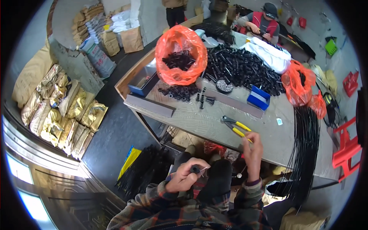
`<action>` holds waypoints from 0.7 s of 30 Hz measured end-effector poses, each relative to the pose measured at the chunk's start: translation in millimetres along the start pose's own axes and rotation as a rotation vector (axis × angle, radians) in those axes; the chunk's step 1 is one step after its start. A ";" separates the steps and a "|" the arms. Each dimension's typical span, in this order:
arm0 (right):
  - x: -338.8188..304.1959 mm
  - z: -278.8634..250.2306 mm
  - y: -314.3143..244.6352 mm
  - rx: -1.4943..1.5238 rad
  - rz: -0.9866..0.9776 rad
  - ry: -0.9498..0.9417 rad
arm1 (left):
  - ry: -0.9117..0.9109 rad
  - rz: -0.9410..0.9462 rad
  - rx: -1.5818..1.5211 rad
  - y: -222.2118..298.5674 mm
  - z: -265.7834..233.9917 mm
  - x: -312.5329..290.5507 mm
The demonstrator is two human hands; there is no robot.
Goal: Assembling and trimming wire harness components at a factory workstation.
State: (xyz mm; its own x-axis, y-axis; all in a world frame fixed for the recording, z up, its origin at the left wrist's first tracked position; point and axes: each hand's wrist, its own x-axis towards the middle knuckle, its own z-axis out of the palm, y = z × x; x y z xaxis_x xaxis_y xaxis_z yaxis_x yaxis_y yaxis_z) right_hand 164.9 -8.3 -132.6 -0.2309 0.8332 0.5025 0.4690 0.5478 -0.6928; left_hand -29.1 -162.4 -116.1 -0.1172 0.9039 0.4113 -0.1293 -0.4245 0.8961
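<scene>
Over my lap my left hand (183, 177) is closed around a short black tubular part (195, 168), its round end showing between thumb and fingers. A thin pale sliver sticks out beside it; what it is I cannot tell. My right hand (253, 151) is raised at the table's front edge, fingers upward and loosely bent, with nothing visible in them. Its fingertips are close to the yellow handles of a pair of end-cutting pliers (234, 125) lying on the table; whether they touch, I cannot tell. Several small black parts (201, 98) stand behind the pliers.
The table (184, 122) bears a heap of black parts (241, 69), a red plastic bag (163, 73), a blue bin (258, 98) and a round dish (224, 86). Black strands (306, 142) hang at the right. A co-worker (264, 25) sits across. Sacks (61, 111) lie left.
</scene>
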 end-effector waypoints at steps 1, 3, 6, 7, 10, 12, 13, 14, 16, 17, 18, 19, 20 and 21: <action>3.1 -0.2 5.4 0.047 -0.002 0.056 | -0.043 -0.067 -0.070 0.2 -2.2 0.6; 4.4 -0.7 12.4 0.105 -0.008 0.090 | -0.140 -0.165 -0.050 1.1 -5.4 1.8; -0.2 -6.9 -1.0 0.166 0.142 0.094 | -0.263 -0.149 -0.048 0.0 -6.4 6.8; 0.7 -7.7 -9.5 0.199 0.158 0.067 | -0.303 -0.118 -0.072 -6.1 -5.9 8.3; -3.0 7.7 -21.7 0.369 0.090 -0.017 | -0.350 -0.143 -0.118 -11.4 -3.8 0.0; -1.6 14.9 -21.5 1.063 -0.032 -0.347 | -0.355 -0.130 -0.135 -13.6 -4.4 3.5; -1.8 19.0 -21.5 1.532 0.077 -0.382 | -0.362 -0.127 -0.155 -13.0 -5.2 0.5; -0.8 26.2 -23.5 1.538 0.084 -0.388 | -0.353 -0.132 -0.152 -11.8 -7.3 -1.7; 5.8 47.0 -35.9 1.525 0.861 0.252 | -0.350 -0.168 -0.094 -10.1 -12.1 -5.3; 9.3 57.8 -50.3 1.167 0.965 0.111 | -0.337 -0.170 -0.089 -10.2 -11.6 -6.8; 3.9 57.2 -49.3 1.170 0.968 0.096 | -0.282 -0.098 -0.056 -10.2 -9.3 -7.1; -2.2 53.8 -48.6 1.358 0.768 -0.142 | -0.223 -0.016 -0.015 -5.6 -9.8 -6.5; -6.3 48.1 -43.4 1.512 0.548 -0.358 | -0.227 -0.005 -0.019 -5.9 -8.6 -4.5; -6.8 51.0 -37.7 1.592 0.490 -0.363 | -0.239 -0.039 -0.046 -5.4 -7.2 -3.6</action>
State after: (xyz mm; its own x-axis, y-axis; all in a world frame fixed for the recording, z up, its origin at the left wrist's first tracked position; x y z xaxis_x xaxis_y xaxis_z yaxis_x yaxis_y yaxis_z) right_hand 105.3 -30.8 -136.3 -0.6086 0.7841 0.1216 -0.6504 -0.4052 -0.6425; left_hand -35.1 -163.6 -123.7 0.1246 0.9037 0.4096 -0.1742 -0.3865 0.9057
